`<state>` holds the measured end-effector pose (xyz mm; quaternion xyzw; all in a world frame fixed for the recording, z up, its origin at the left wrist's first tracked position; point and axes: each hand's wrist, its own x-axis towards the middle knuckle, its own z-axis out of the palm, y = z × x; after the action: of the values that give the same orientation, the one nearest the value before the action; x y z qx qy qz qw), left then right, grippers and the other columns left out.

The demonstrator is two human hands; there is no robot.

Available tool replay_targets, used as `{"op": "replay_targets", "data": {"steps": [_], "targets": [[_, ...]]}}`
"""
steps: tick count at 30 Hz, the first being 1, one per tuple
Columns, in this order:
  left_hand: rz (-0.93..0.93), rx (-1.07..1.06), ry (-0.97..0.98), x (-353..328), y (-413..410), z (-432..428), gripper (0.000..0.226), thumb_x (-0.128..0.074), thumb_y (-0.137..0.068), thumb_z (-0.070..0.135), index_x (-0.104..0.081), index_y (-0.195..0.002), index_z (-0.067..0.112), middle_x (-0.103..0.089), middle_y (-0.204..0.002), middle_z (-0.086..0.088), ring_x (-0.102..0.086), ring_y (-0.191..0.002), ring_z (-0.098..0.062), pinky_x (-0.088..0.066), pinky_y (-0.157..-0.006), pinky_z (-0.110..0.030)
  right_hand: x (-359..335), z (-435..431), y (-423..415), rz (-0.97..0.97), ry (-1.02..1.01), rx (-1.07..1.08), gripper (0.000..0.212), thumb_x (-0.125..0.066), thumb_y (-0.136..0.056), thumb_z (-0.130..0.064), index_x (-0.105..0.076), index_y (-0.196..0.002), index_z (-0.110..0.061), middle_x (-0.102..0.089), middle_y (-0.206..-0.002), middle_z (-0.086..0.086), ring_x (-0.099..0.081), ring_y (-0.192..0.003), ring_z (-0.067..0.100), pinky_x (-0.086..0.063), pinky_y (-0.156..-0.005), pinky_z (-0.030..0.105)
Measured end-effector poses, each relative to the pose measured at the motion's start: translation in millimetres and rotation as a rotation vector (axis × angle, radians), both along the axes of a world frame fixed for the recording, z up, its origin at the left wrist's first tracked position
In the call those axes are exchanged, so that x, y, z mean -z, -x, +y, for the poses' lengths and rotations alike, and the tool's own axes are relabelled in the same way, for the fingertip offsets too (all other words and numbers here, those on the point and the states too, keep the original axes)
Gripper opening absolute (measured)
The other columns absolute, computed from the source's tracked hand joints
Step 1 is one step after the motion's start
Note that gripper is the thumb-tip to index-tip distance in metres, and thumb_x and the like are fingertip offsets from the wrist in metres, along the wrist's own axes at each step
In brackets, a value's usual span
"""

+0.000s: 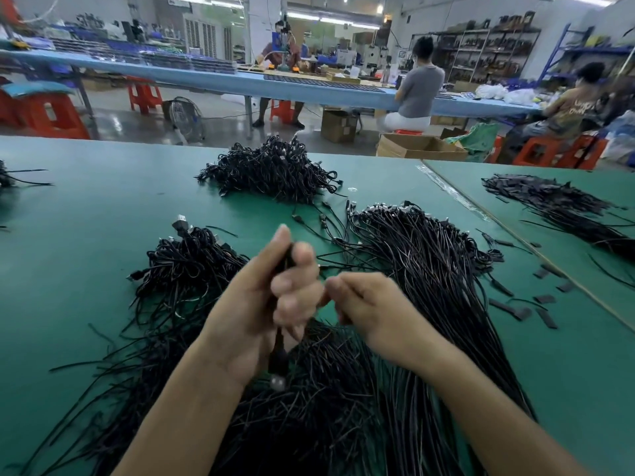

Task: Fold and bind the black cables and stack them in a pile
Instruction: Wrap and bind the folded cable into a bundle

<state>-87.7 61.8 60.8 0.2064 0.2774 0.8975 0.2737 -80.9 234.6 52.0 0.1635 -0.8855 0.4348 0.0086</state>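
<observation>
The green matte worktop point(86, 235) spreads beneath the left grip point(275, 297). Well beyond that grip stand a long blue worktop point(206, 79), red plastic stools point(144, 96), a round wire floor fan point(187, 118) and, further right, open brown cardboard boxes point(421, 147).

place: factory floor | signs: long blue workbench point(213, 79), seated workers point(421, 87), red stools point(144, 96), storage shelving point(488, 53), cable heaps point(271, 170)

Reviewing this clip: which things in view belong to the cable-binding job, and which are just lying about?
Job in hand:
left hand gripping a folded cable
right hand, curled beside it
loose cables
far cable pile
black strips, probably ties

Lying about:
floor fan
cardboard boxes
red stools
</observation>
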Motion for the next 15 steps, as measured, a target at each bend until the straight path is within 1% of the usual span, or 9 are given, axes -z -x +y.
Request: {"op": "replay_targets", "data": {"steps": [1, 3, 5, 6, 8, 10, 12, 14, 15], "targets": [[-0.011, -0.087, -0.037, 0, 1, 1, 0.044, -0.047, -0.097, 0.039, -0.077, -0.082, 0.012, -0.059, -0.059, 0.007, -0.059, -0.052, -0.003, -0.05, -0.048, -0.012, 4, -4, -4, -0.019, -0.056, -0.018, 0.031, -0.046, -0.102, -0.042, -0.063, -0.077, -0.037, -0.058, -0.063, -0.006, -0.047, -0.051, 0.008, -0.041, -0.049, 0.03], [0.034, -0.329, 0.016, 3, 3, 5, 0.042, -0.048, -0.097, 0.037, -0.079, -0.097, 0.009, -0.073, -0.08, -0.002, -0.073, -0.077, -0.012, -0.056, -0.065, -0.016, 8, -9, -11, -0.031, -0.169, -0.065, 0.028, -0.047, -0.105, -0.029, -0.06, -0.08, -0.031, -0.059, -0.067, -0.005, -0.049, -0.055, 0.01, -0.043, -0.054, 0.033], [0.156, -0.539, 0.226, 10, 5, 12, 0.039, -0.047, -0.095, 0.03, -0.073, -0.11, 0.005, -0.076, -0.101, -0.01, -0.073, -0.099, -0.022, -0.057, -0.08, -0.021, 3, -12, -20, -0.022, -0.262, -0.123, 0.027, -0.043, -0.101, -0.016, -0.056, -0.08, -0.028, -0.059, -0.071, -0.005, -0.051, -0.058, 0.008, -0.043, -0.055, 0.031], [0.237, -0.645, 0.376, 14, 6, 16, 0.036, -0.046, -0.095, 0.028, -0.069, -0.113, 0.008, -0.076, -0.104, -0.009, -0.072, -0.102, -0.023, -0.056, -0.083, -0.022, -1, -11, -23, -0.008, -0.303, -0.144, 0.03, -0.04, -0.098, -0.012, -0.053, -0.077, -0.029, -0.058, -0.071, -0.006, -0.051, -0.06, 0.008, -0.042, -0.054, 0.029], [0.374, -0.75, 0.643, 20, 7, 19, 0.027, -0.045, -0.1, 0.022, -0.068, -0.112, 0.014, -0.077, -0.101, -0.004, -0.072, -0.099, -0.019, -0.056, -0.083, -0.023, -10, -5, -27, 0.019, -0.355, -0.163, 0.028, -0.04, -0.099, -0.015, -0.051, -0.075, -0.026, -0.057, -0.074, -0.008, -0.052, -0.064, 0.008, -0.044, -0.058, 0.028], [0.49, -0.695, 0.837, 22, 5, 19, 0.026, -0.045, -0.103, 0.019, -0.071, -0.104, 0.018, -0.077, -0.094, 0.003, -0.073, -0.09, -0.013, -0.057, -0.08, -0.023, -18, 5, -26, 0.046, -0.34, -0.15, 0.024, -0.048, -0.101, -0.026, -0.058, -0.079, -0.024, -0.058, -0.075, -0.009, -0.054, -0.067, 0.007, -0.045, -0.062, 0.029], [0.617, -0.646, 1.06, 22, 3, 19, 0.031, -0.047, -0.104, 0.024, -0.073, -0.088, 0.021, -0.075, -0.08, 0.009, -0.07, -0.076, -0.006, -0.057, -0.071, -0.025, -24, 15, -24, 0.095, -0.27, -0.137, 0.02, -0.06, -0.097, -0.028, -0.066, -0.078, -0.024, -0.061, -0.069, -0.012, -0.055, -0.063, 0.006, -0.041, -0.06, 0.022], [0.673, -0.542, 1.157, 20, 0, 20, 0.041, -0.046, -0.104, 0.028, -0.067, -0.071, 0.016, -0.069, -0.064, 0.006, -0.064, -0.06, -0.012, -0.054, -0.061, -0.032, -26, 20, -23, 0.137, -0.197, -0.133, 0.017, -0.067, -0.093, -0.025, -0.072, -0.077, -0.022, -0.067, -0.07, -0.014, -0.063, -0.067, 0.003, -0.047, -0.064, 0.02], [0.635, -0.46, 1.119, 18, -2, 21, 0.046, -0.044, -0.105, 0.029, -0.065, -0.068, 0.012, -0.068, -0.06, 0.002, -0.063, -0.057, -0.017, -0.053, -0.058, -0.032, -27, 21, -23, 0.148, -0.156, -0.132, 0.015, -0.069, -0.091, -0.024, -0.073, -0.077, -0.021, -0.07, -0.071, -0.013, -0.067, -0.07, 0.005, -0.052, -0.068, 0.024]]}}
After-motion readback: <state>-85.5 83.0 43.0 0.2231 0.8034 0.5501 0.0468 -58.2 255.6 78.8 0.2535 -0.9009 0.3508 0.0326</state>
